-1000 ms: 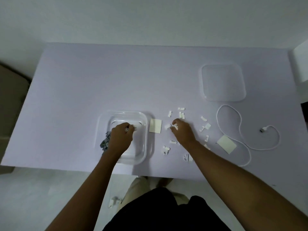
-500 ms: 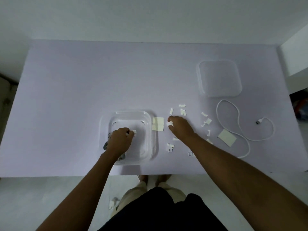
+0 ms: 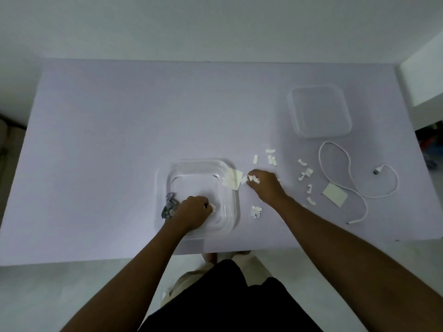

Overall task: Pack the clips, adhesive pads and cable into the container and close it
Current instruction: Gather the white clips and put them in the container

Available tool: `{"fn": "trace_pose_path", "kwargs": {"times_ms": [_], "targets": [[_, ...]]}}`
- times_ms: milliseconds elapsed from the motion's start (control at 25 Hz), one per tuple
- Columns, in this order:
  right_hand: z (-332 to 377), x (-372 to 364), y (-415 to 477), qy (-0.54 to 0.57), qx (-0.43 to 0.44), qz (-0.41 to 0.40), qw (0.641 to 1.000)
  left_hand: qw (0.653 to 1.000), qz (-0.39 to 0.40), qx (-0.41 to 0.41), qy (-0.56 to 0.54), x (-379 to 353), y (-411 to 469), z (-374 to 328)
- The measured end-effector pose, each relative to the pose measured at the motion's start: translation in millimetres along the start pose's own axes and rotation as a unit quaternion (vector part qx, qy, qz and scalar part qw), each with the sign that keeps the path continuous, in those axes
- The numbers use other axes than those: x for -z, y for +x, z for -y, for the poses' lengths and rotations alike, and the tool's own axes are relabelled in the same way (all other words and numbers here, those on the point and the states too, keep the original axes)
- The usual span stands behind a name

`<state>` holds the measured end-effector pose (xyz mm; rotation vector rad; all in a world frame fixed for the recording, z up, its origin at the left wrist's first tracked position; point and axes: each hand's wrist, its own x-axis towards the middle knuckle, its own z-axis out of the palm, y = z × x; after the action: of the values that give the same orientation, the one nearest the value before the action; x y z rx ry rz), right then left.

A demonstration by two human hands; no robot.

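The clear square container [image 3: 199, 167] sits near the table's front edge, with grey clips [image 3: 169, 205] piled at its left side. My left hand [image 3: 193, 212] is inside the container, fingers pinched on a small white clip. Just right of the container, my right hand [image 3: 265, 185] is closed on a few white clips, next to an adhesive pad [image 3: 233, 179] leaning on the container's rim. Several white clips [image 3: 271, 156] lie scattered on the table. A second adhesive pad [image 3: 335, 194] and the white cable [image 3: 347, 168] lie at the right. The clear lid [image 3: 320, 111] rests behind the cable.
The pale purple table [image 3: 119, 128] ends close to my body at the front. A white block [image 3: 424, 80] stands at the far right corner. More white clips [image 3: 256, 210] lie near the front edge under my right forearm.
My left hand has stayed in the container with its clip. My right hand has shifted left toward the adhesive pad at the container's rim, still holding white clips.
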<state>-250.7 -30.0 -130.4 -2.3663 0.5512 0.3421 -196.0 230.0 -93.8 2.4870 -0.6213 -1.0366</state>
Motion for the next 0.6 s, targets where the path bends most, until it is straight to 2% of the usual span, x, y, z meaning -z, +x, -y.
{"fn": "trace_pose_path", "kwargs": {"times_ms": [120,280,480,600], "targets": [[6.9,-5.5,-14.1,0.035,-0.034,-0.028,0.998,0.998,0.029,-0.026,0.057,-8.5,1.4,-2.7],[19.9,-6.9,-12.1,0.005,-0.003,-0.06,0.998,0.996,0.05,-0.033,0.06,-16.5,4.9,-5.8],[17.9,-8.6,-2.9,-0.085,0.019,-0.025,0.996,0.998,0.044,-0.032,0.027,-22.9,6.5,-7.1],[5.6,-12.9,-7.4,-0.109,-0.001,-0.022,0.994,0.998,0.03,-0.047,0.02,-25.2,4.7,-10.1]]}}
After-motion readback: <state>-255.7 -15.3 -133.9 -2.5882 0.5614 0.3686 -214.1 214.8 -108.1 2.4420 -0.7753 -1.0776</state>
